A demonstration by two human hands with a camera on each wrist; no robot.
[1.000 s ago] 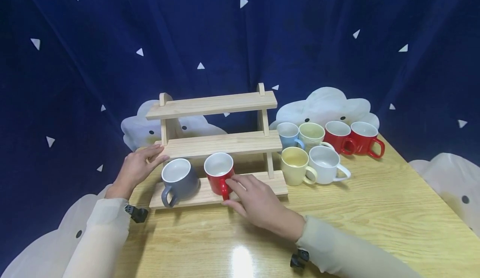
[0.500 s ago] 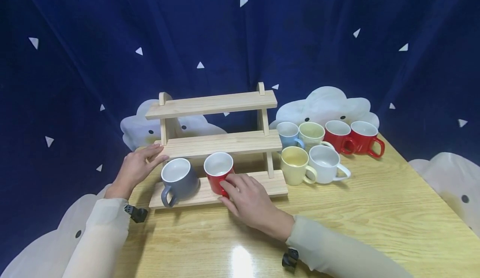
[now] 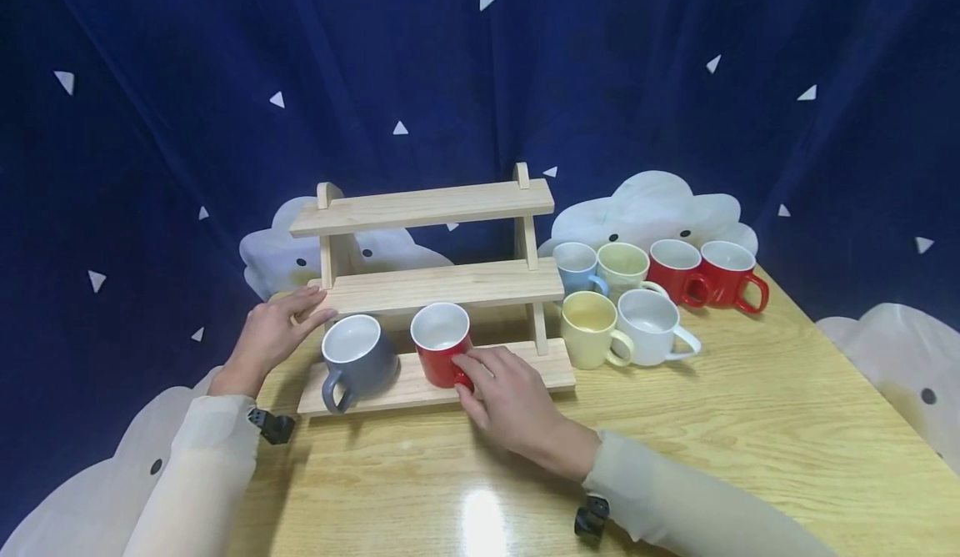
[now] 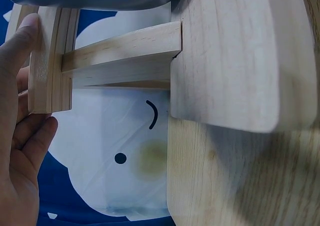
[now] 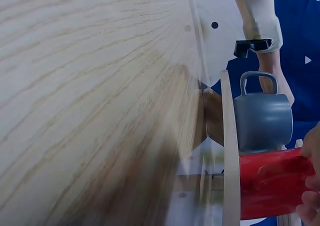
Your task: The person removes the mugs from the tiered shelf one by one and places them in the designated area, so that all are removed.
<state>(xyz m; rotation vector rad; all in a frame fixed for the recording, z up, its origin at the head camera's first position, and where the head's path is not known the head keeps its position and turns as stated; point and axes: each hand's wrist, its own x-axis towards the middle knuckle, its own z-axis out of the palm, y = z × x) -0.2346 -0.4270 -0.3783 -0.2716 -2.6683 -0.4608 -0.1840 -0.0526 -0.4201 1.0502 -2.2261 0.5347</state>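
Note:
My right hand [image 3: 517, 407] pinches the handle of a red mug [image 3: 435, 361] with a white inside. The mug stands upright on the bottom shelf of a three-tier wooden rack [image 3: 450, 286]; its handle is mostly covered by my fingers. In the right wrist view my fingertips lie along the side of the red mug [image 5: 275, 183]. At the rack's left side, my left hand [image 3: 273, 336] grips the end of the middle shelf [image 4: 50, 65], thumb on one face and fingers on the other. A grey-blue mug [image 3: 360, 365] stands to the left of the red one, handle toward the front.
Right of the rack, several mugs stand together on the wooden table [image 3: 750, 424]: a blue mug [image 3: 576, 267], a pale green mug [image 3: 622, 269], a yellow mug [image 3: 588, 336], a white mug [image 3: 648, 332] and two red mugs [image 3: 727, 278]. A dark blue curtain [image 3: 637, 65] hangs behind.
My right hand moved slightly left onto the red mug's handle, then back right. The mug has shifted a little right, its handle turned slightly right. My left hand stays put.

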